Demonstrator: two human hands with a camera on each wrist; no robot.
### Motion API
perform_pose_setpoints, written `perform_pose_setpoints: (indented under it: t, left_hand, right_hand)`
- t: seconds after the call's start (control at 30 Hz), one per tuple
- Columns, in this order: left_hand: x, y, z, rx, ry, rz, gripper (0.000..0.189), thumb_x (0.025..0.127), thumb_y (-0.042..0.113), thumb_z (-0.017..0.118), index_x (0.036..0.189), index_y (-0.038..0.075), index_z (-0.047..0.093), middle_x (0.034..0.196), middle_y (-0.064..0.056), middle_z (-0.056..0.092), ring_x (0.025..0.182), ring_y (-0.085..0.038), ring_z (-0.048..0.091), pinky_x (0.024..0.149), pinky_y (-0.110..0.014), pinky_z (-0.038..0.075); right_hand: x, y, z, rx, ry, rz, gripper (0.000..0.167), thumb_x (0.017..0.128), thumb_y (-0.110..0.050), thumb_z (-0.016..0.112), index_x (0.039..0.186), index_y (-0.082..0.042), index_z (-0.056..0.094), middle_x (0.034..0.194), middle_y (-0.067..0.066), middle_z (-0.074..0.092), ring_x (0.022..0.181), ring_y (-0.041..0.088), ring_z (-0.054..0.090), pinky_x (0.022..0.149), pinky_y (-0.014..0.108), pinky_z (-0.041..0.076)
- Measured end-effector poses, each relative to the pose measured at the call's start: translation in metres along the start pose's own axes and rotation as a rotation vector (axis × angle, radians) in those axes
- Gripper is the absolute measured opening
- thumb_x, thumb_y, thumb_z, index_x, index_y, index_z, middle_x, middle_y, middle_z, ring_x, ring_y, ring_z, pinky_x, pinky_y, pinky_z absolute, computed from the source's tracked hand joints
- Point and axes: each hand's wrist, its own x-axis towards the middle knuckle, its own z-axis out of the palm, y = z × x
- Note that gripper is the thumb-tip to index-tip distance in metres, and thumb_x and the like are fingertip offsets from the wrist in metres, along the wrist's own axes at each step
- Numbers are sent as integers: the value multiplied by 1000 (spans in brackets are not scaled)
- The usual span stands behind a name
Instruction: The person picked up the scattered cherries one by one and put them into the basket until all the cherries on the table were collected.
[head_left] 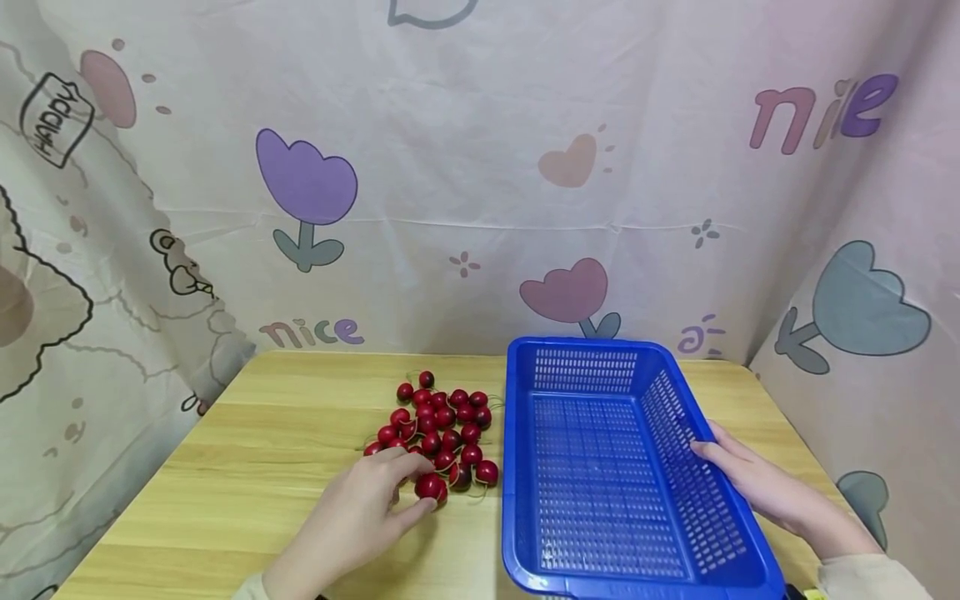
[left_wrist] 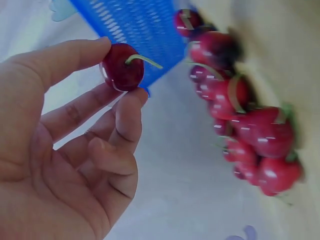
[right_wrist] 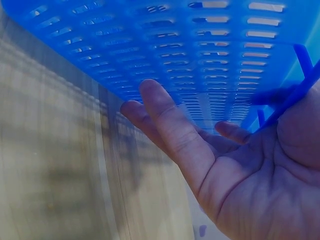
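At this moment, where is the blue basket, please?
In the head view, the blue basket is right of centre, beside the cherries, with the right hand holding its right side.

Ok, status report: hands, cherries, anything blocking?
Left hand pinching one cherry. Right hand holding basket side. Other cherries loose on table, left of basket. No obstruction visible.

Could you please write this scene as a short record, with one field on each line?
Left hand: pinches one red cherry, green stem attached
Right hand: grips the basket's right side, thumb inside
Container: blue perforated plastic basket
Other cherries: loose cluster left of the basket
Surface: wood-grain table
Backdrop: cloth printed with tulips and "nice"
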Motion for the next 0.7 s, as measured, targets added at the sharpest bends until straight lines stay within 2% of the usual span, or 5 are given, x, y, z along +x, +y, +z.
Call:
perform_pose_setpoints:
  t: [0.23,0.4,0.5,0.7]
  left_hand:
    - [18,23,-17,-22,21,107,27,87,28,91,110,23,78,95,15,72,68,5,50,60,-16,47]
    - [38,46,-23,-44,-1,230,28,88,26,90,113,20,78,95,10,73,69,4,49,62,-15,48]
    - [50,59,-20,-75,-46,297,26,91,23,88,114,17,78,101,7,75,72,3,55,66,-13,51]
    - [76,82,-8,-82,-209,357,22,95,25,85,113,17,77,101,4,73,75,1,55,65,-9,50]
  right_hand:
    - [0,-1,2,-20,20,5,74,119,-36,23,165,-10,-29,154,54,19,113,35,73,86,58,66]
    - [0,-2,3,-35,31,8,75,119,-37,24,165,-10,-28,155,54,19,115,35,73,87,59,66]
    - [0,-2,3,-36,35,10,74,119,-36,24,166,-9,-27,155,54,20,115,35,73,87,59,66]
    - [-1,-1,3,-42,49,9,75,119,-37,25,166,-9,-26,156,54,17,117,36,72,88,59,65]
